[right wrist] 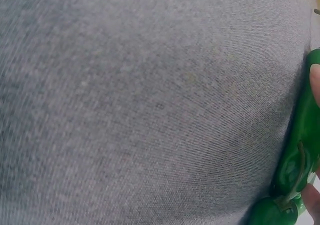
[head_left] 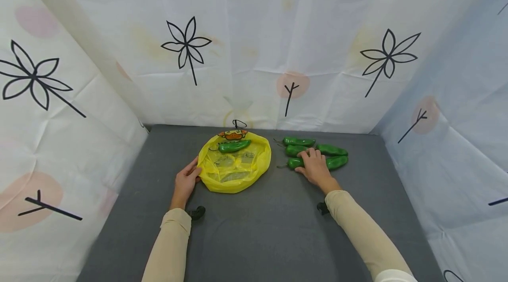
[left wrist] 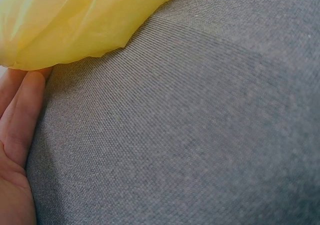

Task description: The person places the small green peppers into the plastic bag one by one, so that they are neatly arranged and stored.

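Observation:
A yellow plastic bag [head_left: 204, 180] lies spread with its mouth facing up. One green pepper [head_left: 234, 146] with a thin stem is inside, towards its far side. At the bag's left rim my left hand [head_left: 186, 185] grips the plastic, with fingers under the edge in the left wrist view; the thumb is hidden there. Several green peppers lie in a group right of the bag. My right hand [head_left: 316, 168] is over this group, thumb and fingers around the nearest-left pepper [head_left: 293, 163]. In the right wrist view, fingertips [right wrist: 315, 82] touch a long green pepper [right wrist: 295, 157].
The peppers stand in two columns, with one pepper [head_left: 299, 141] at the back and others [head_left: 337, 162] on the right, nearly touching. A dark grey cloth surface [head_left: 254, 238] lies underneath. White patterned fabric [head_left: 254, 52] encloses the back and both sides.

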{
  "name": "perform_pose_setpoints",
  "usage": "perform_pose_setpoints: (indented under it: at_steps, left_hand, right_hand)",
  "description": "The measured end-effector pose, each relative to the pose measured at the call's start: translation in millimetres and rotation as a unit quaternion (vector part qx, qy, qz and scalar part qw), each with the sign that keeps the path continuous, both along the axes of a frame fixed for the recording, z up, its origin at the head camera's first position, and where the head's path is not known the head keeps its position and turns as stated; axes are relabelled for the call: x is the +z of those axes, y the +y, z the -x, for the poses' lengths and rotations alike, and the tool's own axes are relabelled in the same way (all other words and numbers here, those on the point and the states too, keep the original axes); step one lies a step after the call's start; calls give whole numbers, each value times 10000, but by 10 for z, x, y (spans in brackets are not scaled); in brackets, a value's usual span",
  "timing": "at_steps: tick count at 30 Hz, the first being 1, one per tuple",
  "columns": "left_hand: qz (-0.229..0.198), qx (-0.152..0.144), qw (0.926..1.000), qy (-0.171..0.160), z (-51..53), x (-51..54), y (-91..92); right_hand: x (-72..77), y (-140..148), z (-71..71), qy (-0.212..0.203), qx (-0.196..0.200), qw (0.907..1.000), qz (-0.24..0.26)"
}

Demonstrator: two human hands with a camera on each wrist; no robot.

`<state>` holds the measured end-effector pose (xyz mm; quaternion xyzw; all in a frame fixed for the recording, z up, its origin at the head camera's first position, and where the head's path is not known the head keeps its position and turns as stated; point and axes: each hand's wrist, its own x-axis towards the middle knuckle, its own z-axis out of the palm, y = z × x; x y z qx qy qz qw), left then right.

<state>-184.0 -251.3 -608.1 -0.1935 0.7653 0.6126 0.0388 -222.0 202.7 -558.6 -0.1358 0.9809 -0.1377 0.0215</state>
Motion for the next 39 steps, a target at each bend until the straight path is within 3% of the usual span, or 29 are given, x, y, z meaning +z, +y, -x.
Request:
perform_pose_setpoints:
  at_steps: [16, 29, 39]
  left_hand:
    - [61, 62, 10000, -3, -14, -2, 10]
    - [24, -3, 10000, -45, 38, -21, -10]
    - [109, 151, 9997, -155, 31, 20, 10]
  right_hand:
    - [-58, 41, 6, -58, 124, 9987, 489]
    - [100, 77, 78, 307, 111, 9947, 979]
    - [314, 15, 118, 344, 201, 9935, 1065]
